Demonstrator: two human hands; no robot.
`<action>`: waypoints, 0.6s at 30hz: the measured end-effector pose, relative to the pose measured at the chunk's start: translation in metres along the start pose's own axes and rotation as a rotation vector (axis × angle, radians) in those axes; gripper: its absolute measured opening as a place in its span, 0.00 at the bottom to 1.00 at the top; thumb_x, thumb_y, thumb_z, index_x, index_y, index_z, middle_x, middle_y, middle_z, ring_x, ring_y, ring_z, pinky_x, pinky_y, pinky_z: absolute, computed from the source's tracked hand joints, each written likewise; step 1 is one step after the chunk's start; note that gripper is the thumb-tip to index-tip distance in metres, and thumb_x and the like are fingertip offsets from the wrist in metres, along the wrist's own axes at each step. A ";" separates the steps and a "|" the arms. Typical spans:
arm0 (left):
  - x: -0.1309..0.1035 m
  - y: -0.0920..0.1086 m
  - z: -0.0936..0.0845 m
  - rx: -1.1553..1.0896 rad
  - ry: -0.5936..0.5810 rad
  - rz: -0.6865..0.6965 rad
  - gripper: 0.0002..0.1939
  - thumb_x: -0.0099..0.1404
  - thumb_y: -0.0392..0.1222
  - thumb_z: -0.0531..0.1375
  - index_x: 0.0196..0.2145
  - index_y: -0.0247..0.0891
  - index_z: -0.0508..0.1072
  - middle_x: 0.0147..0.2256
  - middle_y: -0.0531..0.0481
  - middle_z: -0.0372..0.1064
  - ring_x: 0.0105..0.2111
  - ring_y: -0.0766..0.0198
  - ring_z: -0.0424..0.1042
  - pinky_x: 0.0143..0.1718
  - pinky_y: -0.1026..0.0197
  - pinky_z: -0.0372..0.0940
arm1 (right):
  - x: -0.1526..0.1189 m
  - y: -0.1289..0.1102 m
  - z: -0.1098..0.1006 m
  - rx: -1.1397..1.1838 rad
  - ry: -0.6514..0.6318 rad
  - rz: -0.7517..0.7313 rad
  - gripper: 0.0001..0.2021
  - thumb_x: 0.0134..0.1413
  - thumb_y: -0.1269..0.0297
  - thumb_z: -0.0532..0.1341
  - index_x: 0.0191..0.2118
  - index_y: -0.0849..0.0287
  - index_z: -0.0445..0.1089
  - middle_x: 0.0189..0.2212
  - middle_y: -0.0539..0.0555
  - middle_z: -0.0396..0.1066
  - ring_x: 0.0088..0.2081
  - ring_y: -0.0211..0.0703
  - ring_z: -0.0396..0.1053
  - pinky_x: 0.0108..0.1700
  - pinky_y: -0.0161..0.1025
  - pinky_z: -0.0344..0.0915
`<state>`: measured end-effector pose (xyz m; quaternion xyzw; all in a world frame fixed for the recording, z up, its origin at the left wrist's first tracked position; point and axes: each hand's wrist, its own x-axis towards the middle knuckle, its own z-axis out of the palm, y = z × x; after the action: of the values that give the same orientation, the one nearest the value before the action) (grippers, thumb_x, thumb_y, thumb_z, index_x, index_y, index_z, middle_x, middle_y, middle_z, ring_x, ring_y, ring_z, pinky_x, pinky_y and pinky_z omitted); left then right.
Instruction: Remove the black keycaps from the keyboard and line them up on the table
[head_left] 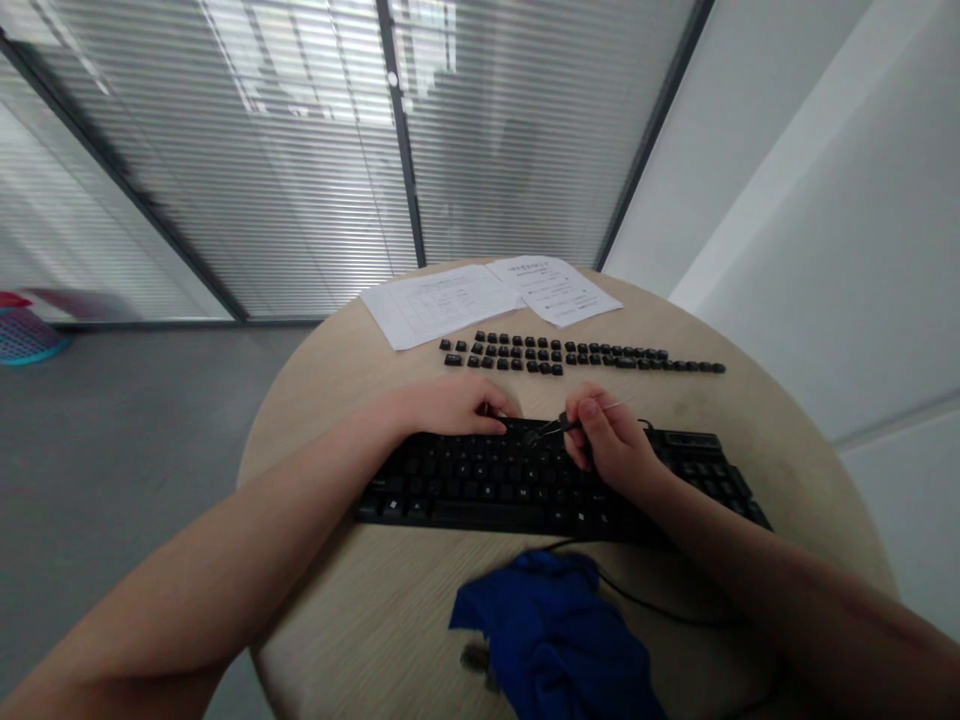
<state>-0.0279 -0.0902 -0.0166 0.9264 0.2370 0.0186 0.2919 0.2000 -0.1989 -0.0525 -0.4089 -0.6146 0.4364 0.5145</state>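
A black keyboard [480, 485] lies on the round table. My left hand [461, 405] rests at its back edge, thumb on top and fingers bent over the rear side, gripping it. In my right hand [607, 440], above the upper right keys, is a wire keycap puller [564, 422] with a dark handle. Its thin wires reach down to the top rows, around or beside a key; I cannot tell which. Behind the keyboard lie rows of loose black keycaps [517, 352].
Printed sheets of paper [442, 300] lie at the table's far side. A blue cloth [555, 630] is bunched at the near edge, beside a small dark brush-like thing [474, 657]. A black cable [645, 600] runs past the cloth. A basket [28, 335] stands on the floor far left.
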 end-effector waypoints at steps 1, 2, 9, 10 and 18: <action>-0.001 0.002 -0.002 0.012 0.018 -0.005 0.16 0.66 0.42 0.62 0.49 0.41 0.82 0.39 0.48 0.80 0.36 0.61 0.75 0.38 0.60 0.65 | 0.000 0.000 0.000 -0.003 0.001 0.000 0.24 0.65 0.35 0.55 0.34 0.54 0.59 0.15 0.39 0.55 0.12 0.31 0.54 0.15 0.28 0.47; -0.002 0.004 -0.003 0.023 0.048 -0.010 0.16 0.66 0.43 0.63 0.50 0.40 0.81 0.39 0.47 0.79 0.36 0.61 0.75 0.38 0.60 0.65 | 0.000 0.000 0.000 -0.001 -0.001 0.002 0.24 0.65 0.36 0.56 0.34 0.54 0.59 0.15 0.39 0.55 0.12 0.31 0.54 0.15 0.28 0.47; -0.010 0.034 -0.011 -0.016 0.225 0.062 0.11 0.65 0.44 0.64 0.44 0.41 0.80 0.40 0.49 0.78 0.38 0.61 0.74 0.39 0.61 0.66 | 0.002 -0.002 0.002 0.011 -0.004 -0.036 0.23 0.64 0.37 0.59 0.34 0.54 0.62 0.15 0.40 0.58 0.13 0.31 0.56 0.15 0.28 0.50; -0.010 0.036 -0.010 -0.011 0.224 0.070 0.10 0.65 0.43 0.64 0.43 0.41 0.80 0.40 0.49 0.78 0.38 0.61 0.74 0.40 0.61 0.66 | 0.002 -0.003 0.002 0.000 -0.010 -0.044 0.23 0.64 0.38 0.59 0.34 0.54 0.63 0.16 0.41 0.60 0.14 0.31 0.57 0.16 0.28 0.51; -0.003 0.030 -0.002 0.022 0.232 0.085 0.06 0.64 0.40 0.63 0.39 0.41 0.79 0.35 0.52 0.77 0.35 0.63 0.74 0.38 0.61 0.64 | -0.001 0.005 0.000 -0.064 -0.045 -0.126 0.20 0.68 0.43 0.58 0.34 0.56 0.67 0.23 0.47 0.67 0.18 0.31 0.61 0.18 0.29 0.56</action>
<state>-0.0180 -0.1124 0.0019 0.9305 0.2300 0.1352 0.2511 0.2005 -0.1982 -0.0574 -0.3755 -0.6643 0.3922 0.5136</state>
